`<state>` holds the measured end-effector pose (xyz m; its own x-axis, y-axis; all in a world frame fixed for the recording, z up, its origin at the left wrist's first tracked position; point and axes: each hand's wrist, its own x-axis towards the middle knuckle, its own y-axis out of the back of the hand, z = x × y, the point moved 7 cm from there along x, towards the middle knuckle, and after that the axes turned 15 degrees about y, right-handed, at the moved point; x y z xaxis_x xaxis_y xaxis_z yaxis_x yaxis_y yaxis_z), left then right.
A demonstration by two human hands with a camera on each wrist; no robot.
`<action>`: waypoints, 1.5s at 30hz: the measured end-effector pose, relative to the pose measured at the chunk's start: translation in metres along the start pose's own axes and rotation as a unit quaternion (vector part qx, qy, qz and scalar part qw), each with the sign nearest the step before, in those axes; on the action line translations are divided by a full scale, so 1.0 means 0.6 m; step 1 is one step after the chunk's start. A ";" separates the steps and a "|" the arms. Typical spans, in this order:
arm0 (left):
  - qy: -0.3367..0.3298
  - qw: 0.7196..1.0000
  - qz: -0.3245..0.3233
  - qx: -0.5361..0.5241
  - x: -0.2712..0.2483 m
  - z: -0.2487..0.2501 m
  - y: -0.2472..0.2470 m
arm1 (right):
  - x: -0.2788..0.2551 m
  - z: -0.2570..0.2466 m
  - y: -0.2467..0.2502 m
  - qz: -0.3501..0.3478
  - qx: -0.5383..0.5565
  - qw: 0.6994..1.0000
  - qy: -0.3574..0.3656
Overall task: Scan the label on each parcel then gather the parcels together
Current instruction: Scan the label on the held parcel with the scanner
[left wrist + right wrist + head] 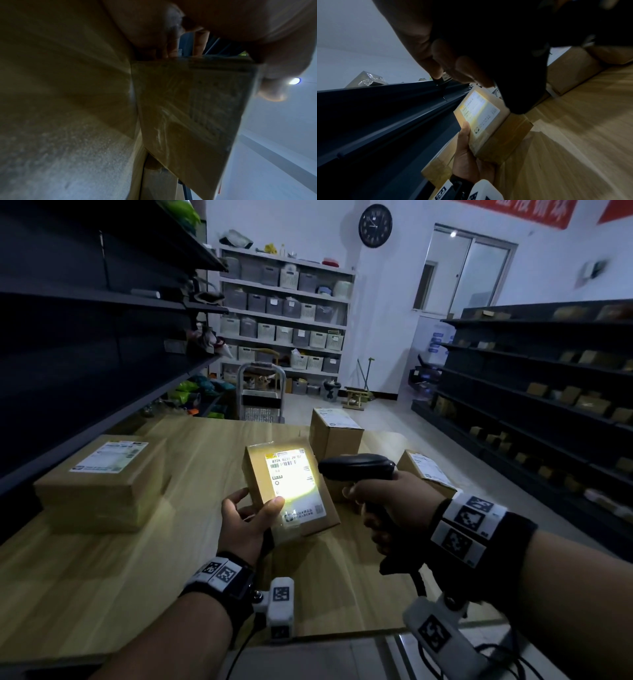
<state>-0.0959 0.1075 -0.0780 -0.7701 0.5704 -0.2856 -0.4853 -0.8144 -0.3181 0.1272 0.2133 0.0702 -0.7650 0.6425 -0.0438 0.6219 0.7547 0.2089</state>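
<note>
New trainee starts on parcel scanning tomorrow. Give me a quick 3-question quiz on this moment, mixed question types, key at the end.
1. True or false: the scanner in the right hand is lighting up the label of the held parcel.
2. Which hand holds that parcel? A) the left hand B) the right hand C) neither, it lies flat on the table
3. Fill in: besides the held parcel, ___ other parcels show on the table in the head view: a flat box at left, a cube box behind, and a box partly hidden behind the right hand.

Key: 1 true; 2 A; 3 three
</note>
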 end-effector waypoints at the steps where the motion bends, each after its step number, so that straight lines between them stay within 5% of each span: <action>1: 0.000 1.000 0.000 -0.003 0.001 -0.001 0.000 | 0.001 -0.004 0.000 0.001 -0.002 1.000 0.003; 10: -0.006 1.000 -0.001 -0.012 0.002 -0.002 0.000 | 0.007 -0.008 0.004 -0.001 0.009 1.000 0.005; 15: -0.003 1.000 -0.003 -0.010 0.008 -0.007 0.003 | 0.025 0.036 0.006 0.023 0.106 0.994 0.008; 28: -0.002 0.999 -0.035 -0.042 0.029 -0.014 0.001 | 0.099 0.220 -0.029 0.084 0.444 0.891 -0.043; 45: 0.031 0.992 0.000 -0.120 0.036 -0.029 0.012 | 0.146 0.252 -0.050 0.055 0.523 0.850 -0.037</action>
<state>-0.1088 0.1156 -0.1022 -0.7402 0.5812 -0.3380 -0.3665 -0.7702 -0.5220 0.0669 0.2668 -0.0878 -0.7043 0.6941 -0.1490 0.5268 0.3703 -0.7651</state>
